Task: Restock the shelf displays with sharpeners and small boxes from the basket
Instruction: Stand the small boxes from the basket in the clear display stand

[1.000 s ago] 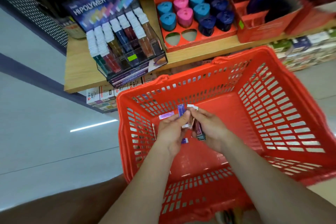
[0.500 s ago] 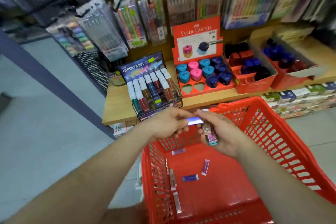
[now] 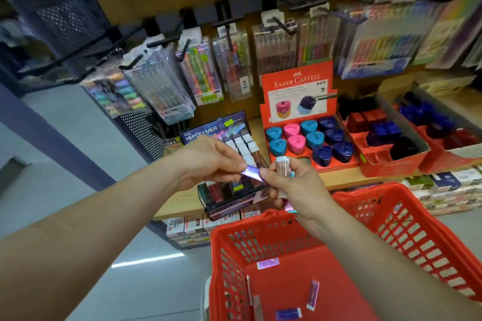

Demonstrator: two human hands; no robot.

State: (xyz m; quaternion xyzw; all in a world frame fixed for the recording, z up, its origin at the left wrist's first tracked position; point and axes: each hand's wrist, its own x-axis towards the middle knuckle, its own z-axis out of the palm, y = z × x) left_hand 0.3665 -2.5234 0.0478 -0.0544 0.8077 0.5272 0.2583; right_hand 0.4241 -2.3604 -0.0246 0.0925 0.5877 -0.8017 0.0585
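My left hand (image 3: 208,161) pinches a small purple box (image 3: 251,172), long axis nine to three, in front of the display. My right hand (image 3: 294,185) grips a bundle of boxes (image 3: 283,164) upright, twelve to six, mostly hidden by my fingers. Loose boxes (image 3: 267,264) lie blurred in the basket (image 3: 401,187) at six o'clock.

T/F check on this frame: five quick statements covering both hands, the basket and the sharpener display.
1. The left hand pinches a small purple box. True.
2. The right hand holds nothing. False: it grips a bundle of small boxes.
3. The basket has nothing in it. False: loose boxes lie on its floor.
4. The sharpener display holds light blue, pink and dark blue sharpeners. True.
5. Both hands are down inside the basket. False: they are above its far rim, in front of the shelf.
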